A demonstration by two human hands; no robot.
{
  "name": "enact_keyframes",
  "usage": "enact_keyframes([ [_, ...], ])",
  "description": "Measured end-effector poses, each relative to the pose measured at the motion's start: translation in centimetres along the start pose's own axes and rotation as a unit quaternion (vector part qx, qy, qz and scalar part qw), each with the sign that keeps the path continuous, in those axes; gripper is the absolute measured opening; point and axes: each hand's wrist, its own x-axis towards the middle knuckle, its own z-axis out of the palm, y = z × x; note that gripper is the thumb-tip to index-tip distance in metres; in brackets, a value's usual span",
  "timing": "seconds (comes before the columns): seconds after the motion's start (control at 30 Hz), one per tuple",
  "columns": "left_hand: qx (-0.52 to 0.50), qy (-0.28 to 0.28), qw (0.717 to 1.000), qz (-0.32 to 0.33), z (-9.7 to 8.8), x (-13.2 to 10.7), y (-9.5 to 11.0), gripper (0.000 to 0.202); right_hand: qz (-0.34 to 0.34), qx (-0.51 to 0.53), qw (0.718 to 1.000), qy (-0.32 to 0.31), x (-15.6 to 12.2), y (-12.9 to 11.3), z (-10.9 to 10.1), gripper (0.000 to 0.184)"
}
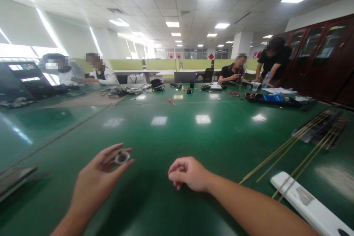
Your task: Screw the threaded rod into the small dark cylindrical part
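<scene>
I have the small round part pinched between thumb and fingertips of the left hand, above the green table — no clear long axis, its ring-like face tilted up toward my remote view. The right hand sits apart, to the part's right, fingers curled inward — I cannot tell whether they enclose anything.
</scene>
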Motion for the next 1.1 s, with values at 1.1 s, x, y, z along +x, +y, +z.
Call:
enact_keyframes([
  [1.1, -0.085, -0.188, 0.966, 0.155, 11.0, -0.4, 1.3, 0.019, -0.115, -0.294, 0.916, 0.246, -0.7, -0.7, -0.5, 0.015],
])
